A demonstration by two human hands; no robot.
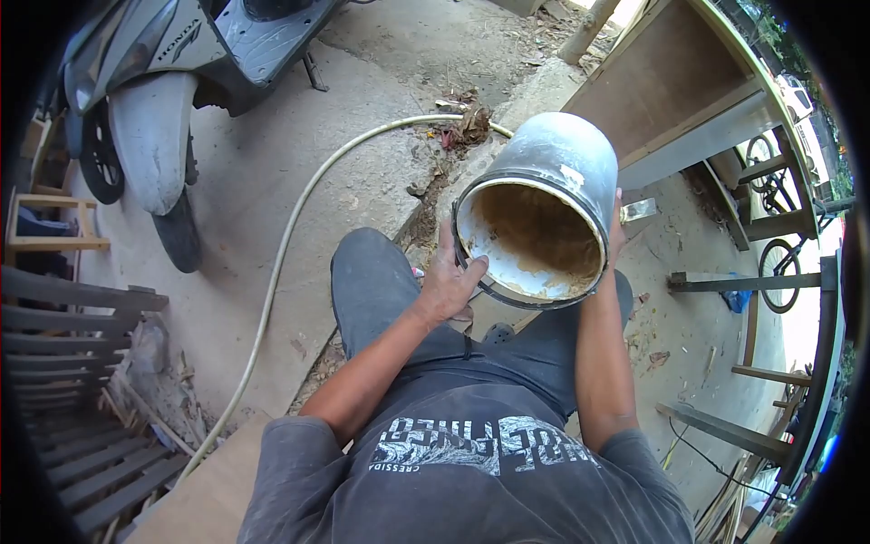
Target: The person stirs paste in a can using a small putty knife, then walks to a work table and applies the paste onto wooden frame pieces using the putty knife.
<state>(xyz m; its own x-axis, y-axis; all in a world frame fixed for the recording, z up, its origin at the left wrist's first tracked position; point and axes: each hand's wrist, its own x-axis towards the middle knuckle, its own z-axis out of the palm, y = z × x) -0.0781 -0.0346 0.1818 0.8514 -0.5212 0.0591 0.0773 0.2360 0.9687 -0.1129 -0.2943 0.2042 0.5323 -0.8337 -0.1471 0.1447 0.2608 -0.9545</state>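
A white bucket (566, 150) is tilted with its mouth toward me, above my knees. Brown, dried-looking residue (530, 222) coats its inside, and a dark wire handle (507, 300) hangs along the rim. My left hand (449, 283) grips the rim at the lower left, thumb over the edge. My right hand (614, 240) is pressed against the bucket's right side, most of its fingers hidden behind it. A flat, shiny metal blade (639, 210) sticks out beside my right hand; whether that hand holds it I cannot tell.
A grey scooter (154, 136) stands at upper left. A pale hose (285, 245) curves across the concrete floor (240, 195). Dark slatted wood (72, 317) lies at left. A wooden cabinet frame (675, 72) and projecting timber legs (725, 283) are at right, with a bicycle (779, 272) beyond.
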